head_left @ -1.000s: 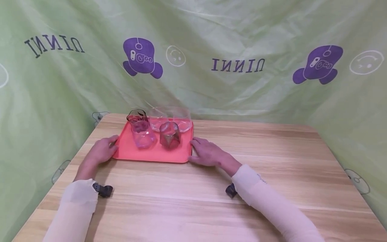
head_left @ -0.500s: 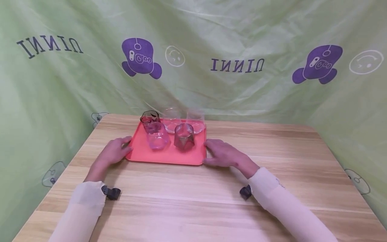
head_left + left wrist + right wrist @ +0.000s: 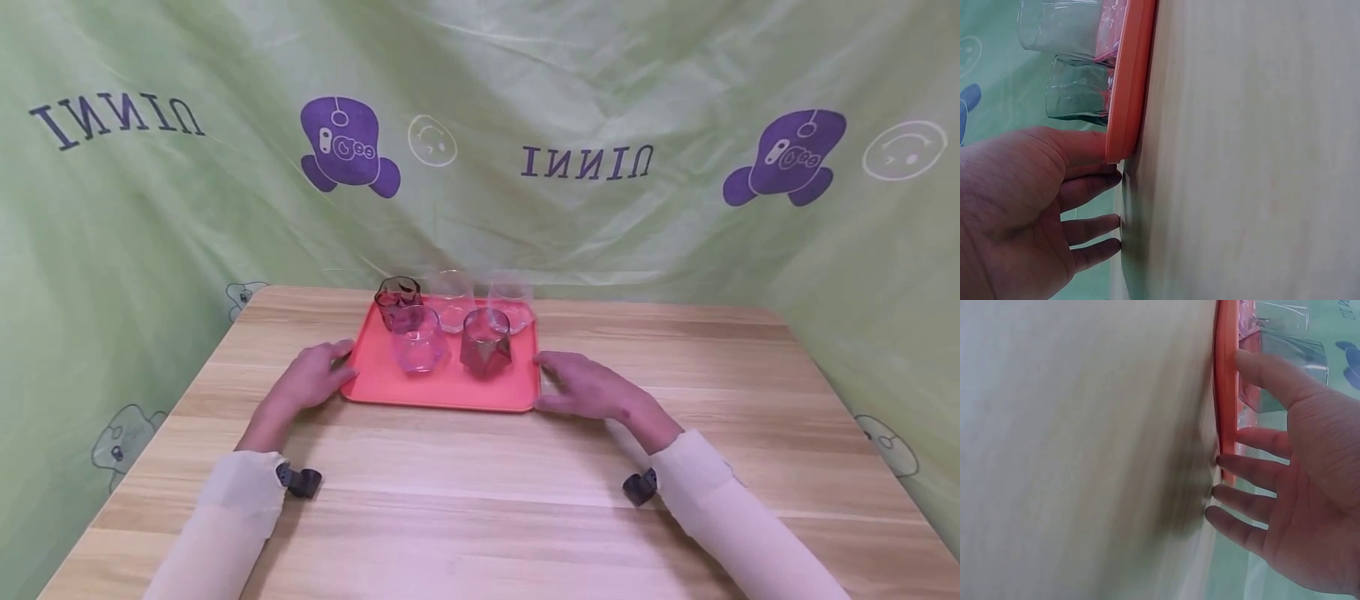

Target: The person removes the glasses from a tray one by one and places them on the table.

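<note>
A red rectangular tray [image 3: 382, 377] sits on the wooden table with several glasses on it. At the front stand a clear pink-tinted glass [image 3: 418, 354] and a dark faceted glass [image 3: 486, 352]; behind are another dark glass [image 3: 397, 302] and two clear glasses, one [image 3: 454, 312] in the middle and one [image 3: 513, 315] at the right. My left hand [image 3: 306, 382] touches the tray's left edge, thumb at the rim, fingers stretched out beside it. My right hand [image 3: 588, 387] does likewise at the right edge, its fingertips [image 3: 1225, 461] by the rim and the tabletop.
The wooden table [image 3: 465, 508] stretches out in front of and beside the tray. Close behind its back edge hangs a green printed curtain [image 3: 480, 208], which also covers both sides. A small black camera is strapped to each wrist.
The tray has slid to the right across the table with its glasses, and both hands have moved along with it at its two sides. The glasses keep their places on it.
</note>
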`<state>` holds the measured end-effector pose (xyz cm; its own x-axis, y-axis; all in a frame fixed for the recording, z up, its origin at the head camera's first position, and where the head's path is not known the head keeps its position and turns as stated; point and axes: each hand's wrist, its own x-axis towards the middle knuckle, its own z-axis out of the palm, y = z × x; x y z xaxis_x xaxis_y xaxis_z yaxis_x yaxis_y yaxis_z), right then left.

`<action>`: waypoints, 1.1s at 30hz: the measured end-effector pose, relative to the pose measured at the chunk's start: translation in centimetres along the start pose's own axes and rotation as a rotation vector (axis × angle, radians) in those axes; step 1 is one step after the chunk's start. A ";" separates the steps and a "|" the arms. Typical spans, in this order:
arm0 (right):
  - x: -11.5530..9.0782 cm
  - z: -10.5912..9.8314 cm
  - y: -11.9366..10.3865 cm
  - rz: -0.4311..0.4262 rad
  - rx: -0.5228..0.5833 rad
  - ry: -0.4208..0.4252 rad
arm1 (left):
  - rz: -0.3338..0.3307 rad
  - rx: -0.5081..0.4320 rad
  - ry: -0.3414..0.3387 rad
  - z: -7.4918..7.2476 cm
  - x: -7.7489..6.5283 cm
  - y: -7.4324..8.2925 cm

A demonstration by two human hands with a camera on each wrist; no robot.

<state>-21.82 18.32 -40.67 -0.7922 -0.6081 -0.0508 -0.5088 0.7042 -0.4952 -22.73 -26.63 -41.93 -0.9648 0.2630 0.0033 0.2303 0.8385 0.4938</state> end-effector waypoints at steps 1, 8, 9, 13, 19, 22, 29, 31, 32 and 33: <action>-0.1 -0.1 0.1 0.005 0.008 -0.002 | 0.003 0.004 -0.003 0.1 0.1 0.2; -0.8 -0.7 0.7 0.020 0.037 -0.016 | 0.012 0.044 -0.019 0.5 0.4 1.2; -0.8 -0.7 0.8 0.019 0.037 -0.016 | 0.013 0.048 -0.021 0.5 0.4 1.3; -0.9 -0.7 1.0 0.017 0.036 -0.012 | 0.007 0.054 -0.038 0.5 0.4 1.4; -1.1 -0.7 0.9 0.020 0.033 -0.007 | 0.009 0.053 -0.066 0.5 0.5 1.4; -1.1 -0.6 0.9 0.022 0.023 0.000 | 0.011 0.054 -0.070 0.5 0.4 1.4; -0.7 0.0 0.4 0.034 -0.015 0.077 | 0.011 0.045 -0.054 0.5 0.1 1.5; -0.6 0.0 0.3 0.037 -0.009 0.112 | 0.012 0.038 -0.050 0.4 0.0 1.6; -0.5 0.0 0.3 0.039 -0.004 0.127 | 0.011 0.036 -0.044 0.4 0.0 1.7; -0.4 0.0 0.2 0.040 0.004 0.142 | 0.013 0.034 -0.037 0.4 0.1 1.7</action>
<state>-21.56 18.72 -40.73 -0.8515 -0.5218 0.0527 -0.4752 0.7251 -0.4984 -22.34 -25.00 -41.42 -0.9566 0.2907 -0.0226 0.2475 0.8505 0.4641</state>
